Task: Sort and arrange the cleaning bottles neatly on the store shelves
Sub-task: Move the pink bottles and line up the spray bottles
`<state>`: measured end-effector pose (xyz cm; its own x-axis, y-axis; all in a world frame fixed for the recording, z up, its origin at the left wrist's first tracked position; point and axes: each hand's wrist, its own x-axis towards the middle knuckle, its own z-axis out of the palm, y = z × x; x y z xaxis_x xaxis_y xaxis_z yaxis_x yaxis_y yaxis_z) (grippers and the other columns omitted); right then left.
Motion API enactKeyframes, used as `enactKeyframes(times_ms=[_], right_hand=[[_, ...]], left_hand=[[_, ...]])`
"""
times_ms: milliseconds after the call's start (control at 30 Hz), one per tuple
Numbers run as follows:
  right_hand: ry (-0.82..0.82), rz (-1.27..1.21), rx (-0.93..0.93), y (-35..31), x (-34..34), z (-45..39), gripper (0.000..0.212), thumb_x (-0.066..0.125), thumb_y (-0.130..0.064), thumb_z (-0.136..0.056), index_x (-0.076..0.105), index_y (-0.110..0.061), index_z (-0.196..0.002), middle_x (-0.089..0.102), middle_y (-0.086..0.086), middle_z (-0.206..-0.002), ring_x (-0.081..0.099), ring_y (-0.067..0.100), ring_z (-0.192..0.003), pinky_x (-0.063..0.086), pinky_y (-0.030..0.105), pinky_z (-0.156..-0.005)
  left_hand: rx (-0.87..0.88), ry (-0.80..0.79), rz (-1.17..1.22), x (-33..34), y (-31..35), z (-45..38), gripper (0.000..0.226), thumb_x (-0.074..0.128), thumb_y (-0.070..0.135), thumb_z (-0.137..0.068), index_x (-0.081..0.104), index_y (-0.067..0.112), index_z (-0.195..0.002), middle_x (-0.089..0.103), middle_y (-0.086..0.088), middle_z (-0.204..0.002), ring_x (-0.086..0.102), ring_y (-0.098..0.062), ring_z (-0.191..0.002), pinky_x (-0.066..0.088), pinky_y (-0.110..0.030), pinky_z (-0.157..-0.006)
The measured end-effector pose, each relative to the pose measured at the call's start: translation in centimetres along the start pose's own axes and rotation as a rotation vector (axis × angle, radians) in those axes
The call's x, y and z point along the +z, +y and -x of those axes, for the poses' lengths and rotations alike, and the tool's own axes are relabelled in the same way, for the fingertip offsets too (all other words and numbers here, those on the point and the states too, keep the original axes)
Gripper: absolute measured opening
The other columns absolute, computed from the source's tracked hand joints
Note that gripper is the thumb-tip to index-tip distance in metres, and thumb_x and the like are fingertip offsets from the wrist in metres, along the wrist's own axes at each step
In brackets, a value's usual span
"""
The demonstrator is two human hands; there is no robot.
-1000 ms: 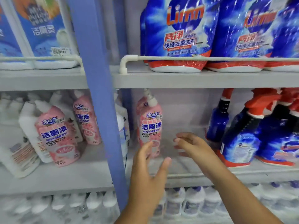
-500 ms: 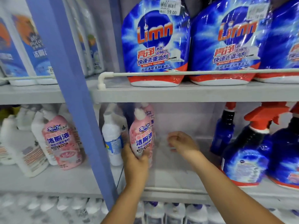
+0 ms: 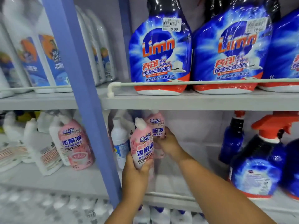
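Now both hands hold bottles: the left hand [image 3: 135, 173] has wrapped its fingers round the front pink plastic toilet-cleaner bottle [image 3: 142, 146], and the right hand [image 3: 168, 143], empty a moment ago, grips the rear pink bottle [image 3: 156, 126] on the grey middle shelf [image 3: 186, 183], ready for repositioning.

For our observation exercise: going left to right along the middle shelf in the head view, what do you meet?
White bottles → pink bottle left of the post → blue post → white bottle with blue label → pink bottle in the left hand → pink bottle in the right hand → blue spray bottles with red triggers.
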<state>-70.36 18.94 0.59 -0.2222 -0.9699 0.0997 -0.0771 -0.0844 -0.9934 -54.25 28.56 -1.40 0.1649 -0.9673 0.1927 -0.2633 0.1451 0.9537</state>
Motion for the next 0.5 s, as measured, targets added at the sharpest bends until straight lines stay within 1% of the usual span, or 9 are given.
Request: enactKeyframes(times_ms=[67, 100, 167, 200, 233, 333, 433, 467, 500], right_hand=[[0.035, 0.043, -0.011, 0.3, -1.3, 1.3, 0.042, 0.086, -0.023, -0.075, 0.064, -0.025, -0.111, 0.077, -0.002, -0.103, 0.074, 0.019, -0.097, 0.062, 0.04, -0.083], [0.065, 0.08, -0.011, 0.4, -2.2, 2.3, 0.041, 0.086, -0.025, -0.072, 0.065, -0.026, -0.108, 0.078, -0.004, -0.102, 0.074, 0.018, -0.096, 0.061, 0.044, -0.087], [0.124, 0.122, 0.001, 0.4, -4.0, 4.0, 0.039, 0.087, -0.026, -0.069, 0.066, -0.026, -0.102, 0.078, -0.006, -0.098, 0.074, 0.018, -0.093, 0.06, 0.046, -0.088], [0.167, 0.136, 0.008, 0.1, -4.9, 5.4, 0.038, 0.088, -0.024, -0.069, 0.066, -0.026, -0.1, 0.077, -0.007, -0.097, 0.074, 0.019, -0.093, 0.06, 0.046, -0.088], [0.203, 0.139, 0.016, -0.2, -5.7, 7.0, 0.037, 0.088, -0.022, -0.07, 0.066, -0.027, -0.099, 0.077, -0.007, -0.096, 0.074, 0.02, -0.093, 0.06, 0.046, -0.088], [0.252, 0.095, -0.011, -1.7, -7.8, 10.8, 0.037, 0.087, -0.012, -0.073, 0.067, -0.029, -0.1, 0.078, -0.005, -0.097, 0.075, 0.019, -0.091, 0.061, 0.045, -0.085], [0.238, 0.016, -0.047, -4.6, -9.5, 15.2, 0.04, 0.085, -0.007, -0.077, 0.067, -0.024, -0.109, 0.079, -0.004, -0.095, 0.076, 0.014, -0.087, 0.06, 0.024, -0.067], [0.21, -0.001, -0.04, -5.4, -9.8, 16.6, 0.04, 0.083, -0.006, -0.078, 0.068, -0.022, -0.112, 0.079, -0.004, -0.096, 0.076, 0.013, -0.087, 0.059, 0.022, -0.066], [0.18, -0.014, -0.035, -6.1, -10.0, 17.9, 0.04, 0.082, -0.005, -0.079, 0.069, -0.021, -0.113, 0.08, -0.003, -0.098, 0.076, 0.014, -0.09, 0.06, 0.025, -0.069]], left_hand=[[-0.006, -0.021, 0.043, -0.3, -0.1, 0.0, 0.042, 0.082, 0.023, -0.083, 0.056, 0.034, -0.114, 0.073, 0.018, -0.095, 0.068, 0.001, -0.082, 0.054, -0.017, -0.062], [-0.012, -0.037, 0.063, -0.5, -0.2, -0.1, 0.042, 0.082, 0.023, -0.082, 0.056, 0.036, -0.113, 0.074, 0.018, -0.096, 0.07, -0.001, -0.085, 0.06, -0.025, -0.069], [-0.053, -0.075, 0.103, -0.9, 0.2, -0.3, 0.042, 0.082, 0.024, -0.081, 0.057, 0.039, -0.111, 0.075, 0.017, -0.098, 0.072, -0.007, -0.09, 0.062, -0.041, -0.079], [-0.061, -0.108, 0.113, -1.1, 0.4, 0.1, 0.041, 0.082, 0.023, -0.081, 0.058, 0.039, -0.11, 0.076, 0.016, -0.1, 0.073, -0.009, -0.091, 0.062, -0.044, -0.08], [-0.049, -0.125, 0.126, -1.3, 1.1, 0.9, 0.04, 0.082, 0.021, -0.082, 0.058, 0.037, -0.109, 0.076, 0.015, -0.1, 0.073, -0.009, -0.091, 0.062, -0.041, -0.08], [0.064, -0.147, 0.166, -2.1, 3.6, 4.5, 0.041, 0.081, 0.013, -0.082, 0.061, 0.037, -0.108, 0.075, 0.022, -0.098, 0.071, 0.0, -0.091, 0.057, -0.023, -0.077], [0.098, -0.23, 0.181, -4.5, 5.5, 9.0, 0.054, 0.084, 0.002, -0.076, 0.064, 0.037, -0.112, 0.076, 0.021, -0.1, 0.07, 0.004, -0.092, 0.054, -0.013, -0.078], [0.076, -0.274, 0.188, -5.5, 5.5, 10.1, 0.061, 0.085, -0.003, -0.073, 0.064, 0.038, -0.113, 0.077, 0.02, -0.1, 0.071, 0.003, -0.091, 0.054, -0.013, -0.077], [0.041, -0.304, 0.206, -6.8, 5.6, 11.1, 0.069, 0.086, -0.009, -0.069, 0.065, 0.039, -0.115, 0.078, 0.017, -0.098, 0.072, 0.002, -0.09, 0.056, -0.015, -0.076]])
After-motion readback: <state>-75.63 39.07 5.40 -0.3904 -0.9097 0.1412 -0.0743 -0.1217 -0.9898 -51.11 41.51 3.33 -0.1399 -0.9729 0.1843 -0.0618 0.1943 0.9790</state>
